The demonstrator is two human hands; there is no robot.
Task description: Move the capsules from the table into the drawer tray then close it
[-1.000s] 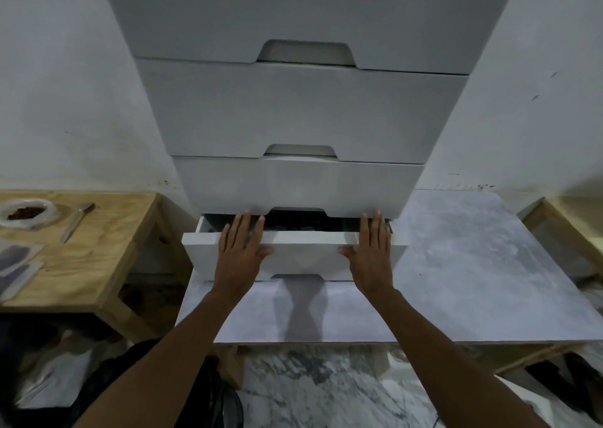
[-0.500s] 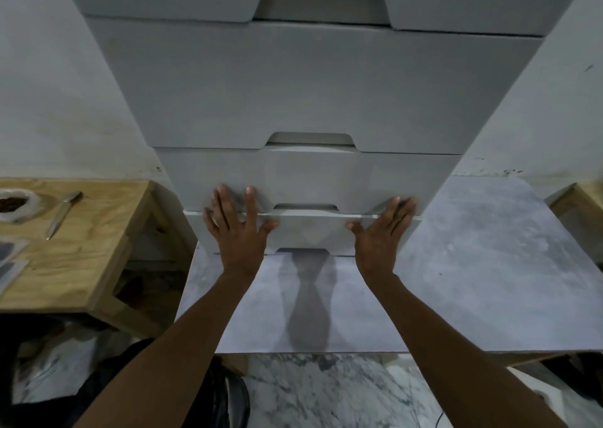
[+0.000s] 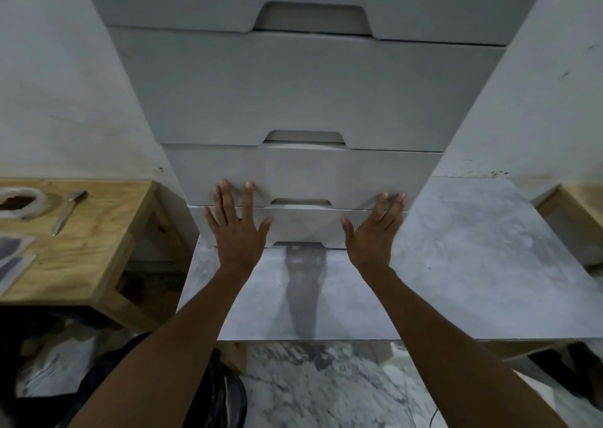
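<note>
The closing step is in hand. Both palms lie flat on the front of the bottom drawer (image 3: 303, 226) of the white drawer unit (image 3: 303, 94): the left hand (image 3: 236, 231) near its left end, the right hand (image 3: 372, 235) near its right end. The fingers (image 3: 248, 195) of each hand are spread apart and straight, clamped on nothing; the left fingertips reach up over the seam onto the drawer above. The drawer front sits almost level with the fronts above it, so the drawer looks shut or all but shut. No capsules show on the grey table (image 3: 456, 264); they and the tray are presumably inside, hidden behind the front.

The next move, as I judge it, is a last even push with both palms until the front seats, then lifting the hands back toward the body.

The table before the unit is bare, with free room on the right and the near edge close under the forearms. To the left, across a gap, stands a wooden side table (image 3: 98, 248) carrying a metal tool (image 3: 68, 210), well apart from the hands.
</note>
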